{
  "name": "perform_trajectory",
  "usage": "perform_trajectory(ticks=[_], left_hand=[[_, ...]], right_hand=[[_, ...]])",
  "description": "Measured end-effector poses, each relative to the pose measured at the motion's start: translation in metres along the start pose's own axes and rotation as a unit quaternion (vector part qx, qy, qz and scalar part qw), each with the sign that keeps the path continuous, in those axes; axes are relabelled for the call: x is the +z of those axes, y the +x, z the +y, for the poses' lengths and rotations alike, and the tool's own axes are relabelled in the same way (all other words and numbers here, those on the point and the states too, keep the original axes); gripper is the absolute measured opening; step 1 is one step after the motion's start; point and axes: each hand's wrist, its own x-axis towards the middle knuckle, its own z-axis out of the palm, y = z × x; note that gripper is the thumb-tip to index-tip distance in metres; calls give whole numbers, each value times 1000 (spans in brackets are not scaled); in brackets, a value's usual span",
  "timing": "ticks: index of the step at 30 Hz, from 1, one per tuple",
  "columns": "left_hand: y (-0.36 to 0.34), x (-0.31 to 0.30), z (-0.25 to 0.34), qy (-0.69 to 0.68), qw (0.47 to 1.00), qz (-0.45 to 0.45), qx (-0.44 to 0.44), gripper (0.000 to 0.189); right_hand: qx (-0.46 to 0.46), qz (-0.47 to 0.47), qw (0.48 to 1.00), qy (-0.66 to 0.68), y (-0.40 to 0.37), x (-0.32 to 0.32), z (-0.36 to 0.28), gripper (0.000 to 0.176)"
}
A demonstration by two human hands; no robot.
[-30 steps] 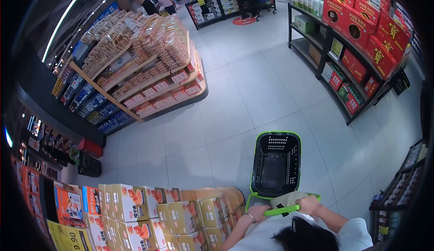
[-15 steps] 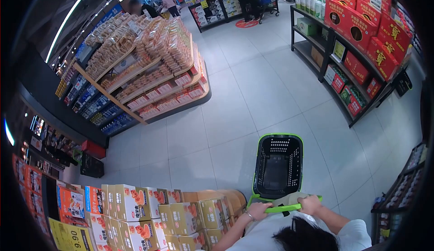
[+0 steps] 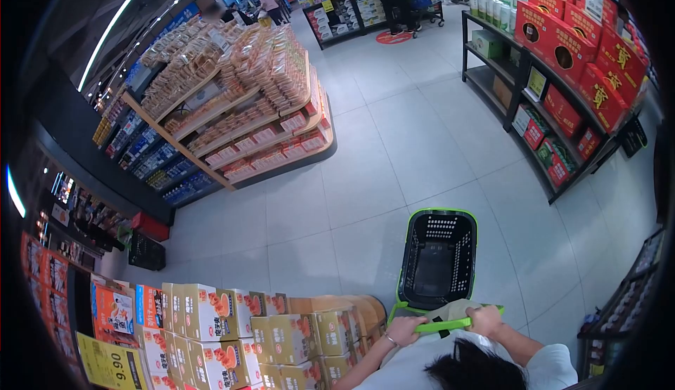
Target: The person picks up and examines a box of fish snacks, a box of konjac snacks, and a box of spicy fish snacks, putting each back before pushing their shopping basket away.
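A black basket with a green rim stands on the floor in front of me, its inside showing nothing but its own walls and bottom. My left hand is closed round the left end of its green handle. Around the right end of the same handle, my right hand is closed too. Boxes of packaged food are stacked to the left of my left hand.
Shelving with bagged snacks stands ahead on the left. A black rack with red gift boxes is at the right. A person in black is by a cart at the back. Another shelf is at the lower right.
The shelves, the far people and the basket have shifted slightly to the right in the view. Both hands still hold the handle.
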Motion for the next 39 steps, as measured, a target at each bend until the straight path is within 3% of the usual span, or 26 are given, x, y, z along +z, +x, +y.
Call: perform_trajectory(ticks=[6,11,27,34,36,39], left_hand=[[-7,10,-10,-8,997,76,12,32],[-3,19,-25,19,992,122,38,29],[-52,47,-5,-54,993,62,-91,45],[-68,65,-15,-58,990,75,-107,45],[-72,74,-19,-74,989,111,-67,45],[-67,71,-17,-55,990,90,-92,45]], right_hand=[[3,-14,1000,1,4,0,-7,30],[-6,27,1000,-4,6,9,-8,28],[-2,-95,993,-67,-19,29,-27,41],[-51,-84,992,-75,-16,25,-42,39],[-56,-83,990,-99,-16,23,-46,38],[-82,-66,990,-93,-12,27,-37,34]])
